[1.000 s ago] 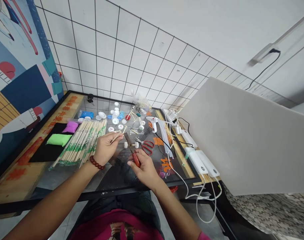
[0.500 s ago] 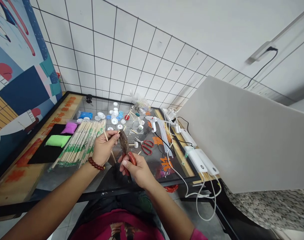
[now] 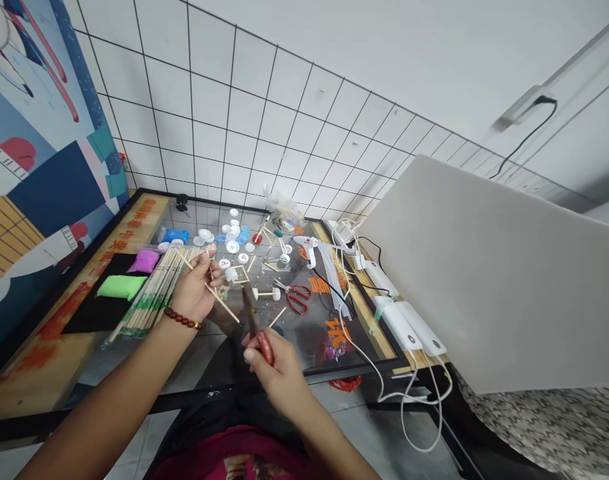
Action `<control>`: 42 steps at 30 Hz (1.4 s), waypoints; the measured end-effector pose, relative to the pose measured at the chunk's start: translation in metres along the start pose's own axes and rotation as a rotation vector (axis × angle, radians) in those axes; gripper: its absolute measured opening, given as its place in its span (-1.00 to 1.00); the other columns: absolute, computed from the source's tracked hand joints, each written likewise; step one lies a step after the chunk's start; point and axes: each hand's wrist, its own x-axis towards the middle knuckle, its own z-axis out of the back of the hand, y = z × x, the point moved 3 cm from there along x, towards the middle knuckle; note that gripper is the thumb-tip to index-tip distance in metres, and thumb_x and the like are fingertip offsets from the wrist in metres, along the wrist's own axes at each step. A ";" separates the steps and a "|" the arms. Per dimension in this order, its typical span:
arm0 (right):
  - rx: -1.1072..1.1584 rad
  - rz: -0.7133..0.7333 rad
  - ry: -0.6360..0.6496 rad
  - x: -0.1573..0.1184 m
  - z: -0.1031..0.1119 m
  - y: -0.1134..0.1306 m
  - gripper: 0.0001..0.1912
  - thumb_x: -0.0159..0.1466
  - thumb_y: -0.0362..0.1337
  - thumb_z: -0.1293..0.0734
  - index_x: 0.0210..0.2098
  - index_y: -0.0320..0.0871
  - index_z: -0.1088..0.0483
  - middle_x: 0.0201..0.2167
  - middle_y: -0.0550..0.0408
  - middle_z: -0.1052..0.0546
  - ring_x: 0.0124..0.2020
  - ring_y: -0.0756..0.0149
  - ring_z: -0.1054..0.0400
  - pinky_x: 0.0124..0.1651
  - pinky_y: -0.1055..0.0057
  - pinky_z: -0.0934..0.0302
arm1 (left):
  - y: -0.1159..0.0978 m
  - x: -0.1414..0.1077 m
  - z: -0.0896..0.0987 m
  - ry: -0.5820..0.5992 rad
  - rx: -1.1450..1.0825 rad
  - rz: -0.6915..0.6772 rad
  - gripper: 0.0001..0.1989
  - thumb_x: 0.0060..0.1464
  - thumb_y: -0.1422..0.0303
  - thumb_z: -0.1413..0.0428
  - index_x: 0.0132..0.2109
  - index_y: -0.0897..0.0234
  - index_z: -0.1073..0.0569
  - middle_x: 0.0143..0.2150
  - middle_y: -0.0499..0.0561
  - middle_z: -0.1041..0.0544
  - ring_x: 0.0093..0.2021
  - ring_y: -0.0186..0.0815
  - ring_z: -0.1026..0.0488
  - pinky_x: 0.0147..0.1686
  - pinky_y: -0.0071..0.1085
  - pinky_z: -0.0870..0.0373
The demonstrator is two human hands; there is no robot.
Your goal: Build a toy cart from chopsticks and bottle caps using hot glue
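Note:
My left hand [image 3: 193, 292], with a beaded bracelet on its wrist, holds a thin wooden chopstick [image 3: 225, 307] slantwise, its lower end pointing at the pliers. My right hand [image 3: 277, 360] is closed round the red handles of the pliers [image 3: 251, 308]; their dark jaws are blurred and apart from the chopstick. Beyond the pliers lies a short stick with white caps at its ends [image 3: 267, 294]. Beside my left hand is a bundle of wrapped chopsticks [image 3: 157, 287], with green print on the wrappers.
Red-handled scissors [image 3: 297, 298], a white glue gun [image 3: 309, 248] and clear glue sticks [image 3: 334, 277] lie to the right. Bottle caps [image 3: 233, 247] are scattered at the back. Green [image 3: 121, 287] and purple packets [image 3: 144, 261] rest at left. White cables [image 3: 379, 380] hang over the right edge.
My hands have moved apart: the left, with the chopstick, slightly left and up, the right lower with the pliers. The plier jaws have come away from the left fingertips.

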 end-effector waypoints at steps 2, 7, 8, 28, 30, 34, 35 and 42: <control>-0.019 0.013 -0.011 -0.008 0.023 0.010 -0.79 0.31 -0.19 -0.28 -0.43 -0.14 -0.35 -0.36 0.09 -0.44 -0.30 0.30 -0.35 -0.21 0.40 -0.23 | 0.001 0.001 0.000 0.023 0.035 0.109 -0.82 0.27 0.49 -0.04 -0.30 0.38 -0.49 -0.57 -0.09 -0.32 -0.67 -0.54 -0.18 -0.75 -0.68 -0.07; -0.323 -0.123 0.048 -0.030 0.087 0.014 -0.79 0.32 -0.19 -0.30 -0.40 -0.14 -0.36 -0.37 0.09 -0.39 -0.33 0.30 -0.29 -0.24 0.39 -0.20 | 0.007 -0.003 -0.002 0.154 0.109 0.196 -0.80 0.15 0.65 -0.04 -0.16 0.44 -0.53 -0.49 -0.03 -0.38 -0.61 -0.54 -0.24 -0.72 -0.69 -0.13; -0.400 -0.167 0.051 -0.036 0.097 0.010 -0.80 0.30 -0.23 -0.32 -0.44 -0.14 -0.35 -0.36 0.08 -0.40 -0.33 0.30 -0.29 -0.24 0.38 -0.20 | 0.007 -0.004 -0.002 0.178 0.121 0.217 -0.79 0.12 0.65 -0.07 -0.13 0.43 -0.53 -0.48 -0.03 -0.38 -0.61 -0.54 -0.24 -0.72 -0.70 -0.12; -0.086 -0.084 0.043 -0.009 0.079 -0.009 -0.73 0.23 -0.10 -0.42 -0.14 -0.09 -0.56 -0.07 0.00 -0.38 0.12 0.10 -0.25 0.18 0.19 -0.14 | 0.028 -0.035 -0.013 0.485 0.650 0.294 -0.67 -0.11 0.26 -0.33 -0.19 0.36 -0.57 -0.54 -0.08 -0.40 -0.67 -0.56 -0.14 -0.69 -0.60 0.13; -0.063 -0.091 0.058 -0.009 0.076 -0.011 -0.73 0.23 -0.09 -0.43 -0.13 -0.07 -0.56 -0.07 0.00 -0.39 0.12 0.11 -0.26 0.18 0.19 -0.15 | 0.029 -0.035 -0.014 0.486 0.652 0.273 -0.66 -0.10 0.24 -0.33 -0.19 0.36 -0.57 -0.54 -0.07 -0.40 -0.67 -0.56 -0.14 -0.68 -0.60 0.11; -0.038 -0.089 0.073 -0.009 0.072 -0.012 -0.73 0.23 -0.07 -0.43 -0.13 -0.04 -0.57 -0.06 0.01 -0.39 0.11 0.12 -0.27 0.15 0.22 -0.16 | 0.030 -0.036 -0.014 0.497 0.659 0.276 -0.66 -0.11 0.23 -0.34 -0.21 0.36 -0.56 -0.54 -0.08 -0.40 -0.67 -0.56 -0.12 -0.69 -0.59 0.14; -0.034 -0.087 0.072 -0.009 0.071 -0.012 -0.73 0.23 -0.07 -0.43 -0.13 -0.04 -0.57 -0.06 0.01 -0.39 0.11 0.12 -0.27 0.16 0.22 -0.16 | 0.030 -0.036 -0.015 0.499 0.658 0.276 -0.66 -0.11 0.22 -0.34 -0.22 0.36 -0.56 -0.55 -0.08 -0.39 -0.67 -0.57 -0.11 -0.69 -0.59 0.15; 0.010 -0.100 0.080 -0.011 0.073 -0.012 -0.71 0.24 -0.05 -0.42 -0.12 -0.04 -0.57 -0.03 -0.01 -0.39 0.13 0.11 -0.27 0.19 0.18 -0.15 | 0.033 -0.036 -0.014 0.515 0.684 0.288 -0.69 -0.07 0.21 -0.32 -0.24 0.36 -0.57 -0.56 -0.08 -0.38 -0.68 -0.57 -0.08 -0.69 -0.58 0.18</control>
